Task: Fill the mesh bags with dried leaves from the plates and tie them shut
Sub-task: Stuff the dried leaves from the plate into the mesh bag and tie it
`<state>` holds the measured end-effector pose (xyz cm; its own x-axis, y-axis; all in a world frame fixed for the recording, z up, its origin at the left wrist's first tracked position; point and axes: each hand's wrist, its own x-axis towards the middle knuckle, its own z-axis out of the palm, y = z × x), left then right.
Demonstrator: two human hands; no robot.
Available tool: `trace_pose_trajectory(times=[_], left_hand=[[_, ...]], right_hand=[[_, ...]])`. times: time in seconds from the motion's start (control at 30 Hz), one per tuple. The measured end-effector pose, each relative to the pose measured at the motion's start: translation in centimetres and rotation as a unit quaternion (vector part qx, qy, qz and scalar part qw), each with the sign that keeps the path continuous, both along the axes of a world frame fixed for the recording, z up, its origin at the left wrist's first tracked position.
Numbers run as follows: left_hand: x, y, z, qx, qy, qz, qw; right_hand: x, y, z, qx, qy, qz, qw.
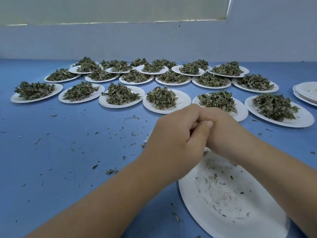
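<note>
Blue table (68, 152): left hand (173, 145) and right hand (228, 134) meet above the near emptied plate (223, 212), fingers (204, 127) curled, grip hidden; leaf plates (185, 102) lie just beyond.

We see white, matt paper in the plates (185, 101), their rims faintly pressed. The dried leaves (161, 97) heaped on them look brittle, crinkled and dull green, without shine. The near plate (228, 213) is the same matt paper, dusted with fine leaf crumbs. The blue table top (68, 152) looks smooth with a soft sheen; we cannot tell its material. The wall (154, 42) looks painted and matt.
</note>
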<state>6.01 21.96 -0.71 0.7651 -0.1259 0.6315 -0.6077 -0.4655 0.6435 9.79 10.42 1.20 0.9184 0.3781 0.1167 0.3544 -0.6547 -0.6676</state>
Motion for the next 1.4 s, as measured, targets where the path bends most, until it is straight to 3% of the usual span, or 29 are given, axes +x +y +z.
trace_pose_trajectory(times=[0.13, 0.33, 0.47, 0.6, 0.7, 0.8, 0.87, 0.93, 1.03, 1.17, 1.27, 1.4], left_hand=[[0.2, 0.6, 0.6, -0.032, 0.008, 0.019, 0.999], [0.1, 1.3, 0.9, -0.113, 0.046, 0.04, 0.992], [0.1, 1.1, 0.9, -0.103, 0.055, 0.036, 0.993], [0.1, 0.7, 0.7, -0.049, 0.06, 0.017, 0.997], [-0.1, 0.4, 0.5, -0.043, 0.051, 0.0, 0.998], [-0.1, 0.5, 0.5, -0.037, 0.045, 0.016, 0.998], [0.3, 0.8, 0.5, -0.04, 0.054, 0.033, 0.997], [0.5, 1.0, 0.4, -0.036, 0.058, 0.044, 0.997], [0.2, 0.8, 0.5, -0.031, 0.056, 0.032, 0.997], [-0.3, 0.6, 0.3, 0.001, 0.052, 0.008, 0.999], [-0.3, 0.7, 0.2, 0.014, 0.026, 0.0, 1.0], [0.0, 1.8, 1.3, -0.008, -0.04, 0.013, 0.999]], right_hand=[[-0.3, -1.8, 0.9, 0.178, 0.169, 0.062, 0.967], [0.3, -3.9, 2.2, 0.234, 0.287, 0.148, 0.917], [-0.4, -3.0, 1.5, 0.231, 0.23, 0.128, 0.937], [-0.8, -1.8, 0.8, 0.163, 0.078, 0.019, 0.983], [-0.5, -1.3, 0.2, 0.121, 0.015, -0.02, 0.992], [-0.5, -1.6, 0.4, 0.143, 0.072, 0.013, 0.987], [-0.8, -1.9, 0.8, 0.174, 0.174, 0.117, 0.962], [-1.1, -2.0, 0.8, 0.178, 0.208, 0.19, 0.943], [-1.4, -1.2, 0.4, 0.195, 0.119, 0.17, 0.959], [-0.9, 0.0, -0.8, 0.134, -0.022, 0.035, 0.99], [-0.5, -0.2, -1.1, 0.15, -0.03, 0.018, 0.988], [-1.0, -0.9, -0.4, 0.267, 0.023, 0.032, 0.963]])
